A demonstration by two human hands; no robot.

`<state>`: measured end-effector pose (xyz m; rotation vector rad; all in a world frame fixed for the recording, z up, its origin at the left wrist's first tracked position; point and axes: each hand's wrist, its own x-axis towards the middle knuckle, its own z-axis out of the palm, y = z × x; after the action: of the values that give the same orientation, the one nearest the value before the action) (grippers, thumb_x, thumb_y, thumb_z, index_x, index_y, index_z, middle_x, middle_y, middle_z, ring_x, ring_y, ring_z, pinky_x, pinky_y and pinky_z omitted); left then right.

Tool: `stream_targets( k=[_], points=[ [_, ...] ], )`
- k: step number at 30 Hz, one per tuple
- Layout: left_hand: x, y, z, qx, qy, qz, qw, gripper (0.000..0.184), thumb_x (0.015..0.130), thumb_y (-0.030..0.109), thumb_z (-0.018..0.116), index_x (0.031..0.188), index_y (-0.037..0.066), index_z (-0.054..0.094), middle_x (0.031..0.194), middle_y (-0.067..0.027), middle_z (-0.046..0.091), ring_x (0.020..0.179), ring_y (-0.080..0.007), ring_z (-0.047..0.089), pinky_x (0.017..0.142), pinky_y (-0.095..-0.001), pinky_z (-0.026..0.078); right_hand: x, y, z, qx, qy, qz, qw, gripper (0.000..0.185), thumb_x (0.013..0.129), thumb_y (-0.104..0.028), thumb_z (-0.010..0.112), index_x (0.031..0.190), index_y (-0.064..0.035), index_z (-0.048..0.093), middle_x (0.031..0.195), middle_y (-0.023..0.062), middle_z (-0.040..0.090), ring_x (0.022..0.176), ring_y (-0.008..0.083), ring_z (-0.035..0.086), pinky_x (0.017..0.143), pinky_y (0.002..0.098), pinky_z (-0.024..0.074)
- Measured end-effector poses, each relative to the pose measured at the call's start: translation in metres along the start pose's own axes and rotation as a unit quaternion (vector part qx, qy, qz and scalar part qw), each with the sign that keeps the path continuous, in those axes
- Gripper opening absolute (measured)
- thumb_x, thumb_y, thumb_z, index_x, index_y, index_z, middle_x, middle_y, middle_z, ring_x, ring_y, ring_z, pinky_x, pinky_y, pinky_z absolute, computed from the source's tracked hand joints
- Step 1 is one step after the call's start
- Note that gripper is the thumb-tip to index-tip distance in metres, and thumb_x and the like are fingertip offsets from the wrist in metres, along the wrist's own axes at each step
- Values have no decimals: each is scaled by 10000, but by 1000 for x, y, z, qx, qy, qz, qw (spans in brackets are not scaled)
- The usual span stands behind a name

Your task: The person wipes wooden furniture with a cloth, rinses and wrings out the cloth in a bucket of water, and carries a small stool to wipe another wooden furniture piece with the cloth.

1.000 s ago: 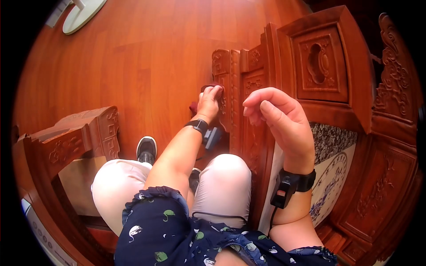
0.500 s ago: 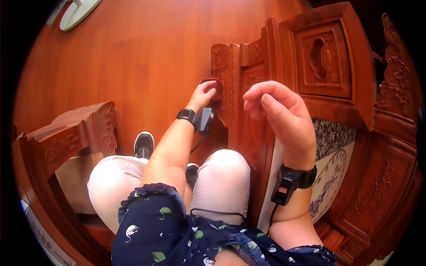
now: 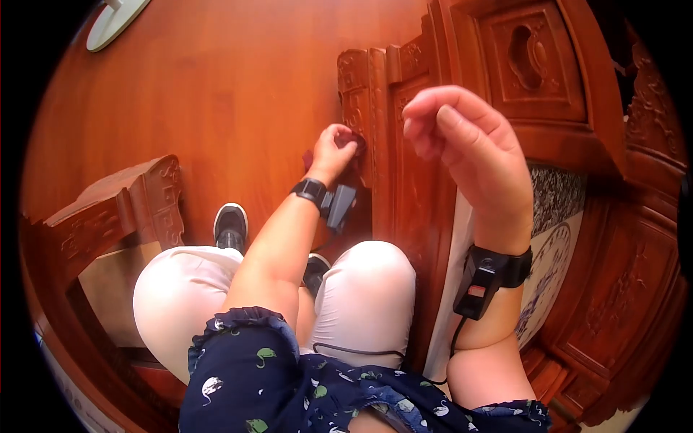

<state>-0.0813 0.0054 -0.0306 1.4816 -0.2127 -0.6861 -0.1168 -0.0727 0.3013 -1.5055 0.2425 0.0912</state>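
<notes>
My left hand (image 3: 333,153) holds a dark red cloth (image 3: 359,143) against the carved end of the wooden furniture (image 3: 355,90). Its fingers are bent over the cloth, and part of the cloth shows on the hand's left side. Raised in front of the furniture on the right, my right hand (image 3: 469,148) has loosely curled fingers, the thumb a little apart from them, and nothing visible between them. Each wrist wears a black strap with a small device.
Below a carved drawer panel (image 3: 530,61) lies a pale patterned surface (image 3: 552,289). Another carved wooden piece (image 3: 108,216) stands at the left. My knees (image 3: 368,296) are between the two. A white round base (image 3: 115,25) rests on the wooden floor (image 3: 216,108).
The view has shifted, with the furniture now higher in it. My left hand has moved over the furniture's carved end with the cloth. My right hand appears higher and stays loosely curled.
</notes>
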Motion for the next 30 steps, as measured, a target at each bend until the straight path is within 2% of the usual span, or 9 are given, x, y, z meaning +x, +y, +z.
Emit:
stream_targets(
  k=[4, 7, 14, 15, 18, 20, 23, 28, 30],
  points=[
    [9, 35, -3, 86, 97, 96, 987, 238, 734, 85, 649, 948, 10, 575, 937, -80, 561, 848, -165, 559, 782, -284, 467, 1, 1, 1, 24, -18, -51, 998, 237, 920, -160, 439, 1034, -4, 576, 888, 44, 590, 782, 88, 526, 683, 200, 415],
    [14, 32, 5, 102, 116, 123, 980, 143, 690, 148, 674, 822, 99, 648, 932, -119, 571, 899, -283, 559, 817, -355, 461, -5, -6, 9, -58, 27, -73, 995, 231, 915, -154, 450, 1025, -12, 596, 906, 52, 607, 818, 90, 550, 719, 206, 428],
    [-38, 29, 9, 130, 16, 101, 986, 161, 695, 145, 663, 846, 92, 648, 947, -103, 571, 902, -278, 572, 792, -345, 473, -1, 5, 14, -255, 39, -68, 964, 180, 891, -145, 501, 944, -36, 634, 886, 30, 630, 825, 84, 567, 743, 204, 437],
    [-48, 30, 8, 150, -2, 88, 985, 183, 700, 109, 680, 867, 57, 628, 897, -86, 560, 870, -211, 569, 784, -291, 463, -1, 6, 13, -253, 67, -59, 963, 176, 888, -149, 511, 939, -42, 640, 881, 24, 633, 817, 79, 566, 741, 202, 436],
    [-67, 31, 6, 178, -60, 28, 982, 156, 695, 104, 667, 833, 52, 620, 888, -90, 557, 854, -220, 569, 778, -297, 465, 1, 8, 23, -180, 103, -77, 975, 155, 857, -116, 550, 921, 4, 626, 807, 5, 610, 752, 55, 538, 684, 187, 432],
    [-76, 34, 8, 178, -47, 27, 983, 159, 704, 115, 656, 844, 52, 616, 892, -94, 555, 852, -214, 568, 785, -300, 463, 0, 5, 32, -178, 137, -89, 970, 159, 851, -111, 550, 916, 11, 628, 797, 16, 618, 739, 64, 548, 671, 194, 440],
    [-79, 42, 10, 102, -35, 2, 994, 158, 711, 120, 659, 848, 55, 616, 907, -94, 553, 860, -224, 566, 792, -305, 462, 6, -15, 49, -277, 79, -66, 955, 193, 884, -157, 512, 951, -24, 635, 822, 9, 613, 743, 63, 539, 679, 190, 427],
    [-60, 50, 14, 97, 5, 91, 991, 157, 706, 96, 675, 849, 64, 619, 918, -88, 545, 856, -228, 565, 790, -308, 467, 59, -3, 48, -274, 75, -27, 958, 197, 877, -166, 521, 927, -13, 634, 789, 6, 602, 703, 66, 527, 634, 194, 423],
    [-50, 51, 16, 91, 14, 88, 992, 142, 699, 83, 674, 828, 64, 620, 909, -95, 544, 850, -244, 564, 786, -315, 470, 77, 15, 43, -392, 68, -106, 911, 187, 872, -153, 530, 917, 0, 627, 771, 11, 596, 679, 60, 522, 616, 204, 425]
  ],
)
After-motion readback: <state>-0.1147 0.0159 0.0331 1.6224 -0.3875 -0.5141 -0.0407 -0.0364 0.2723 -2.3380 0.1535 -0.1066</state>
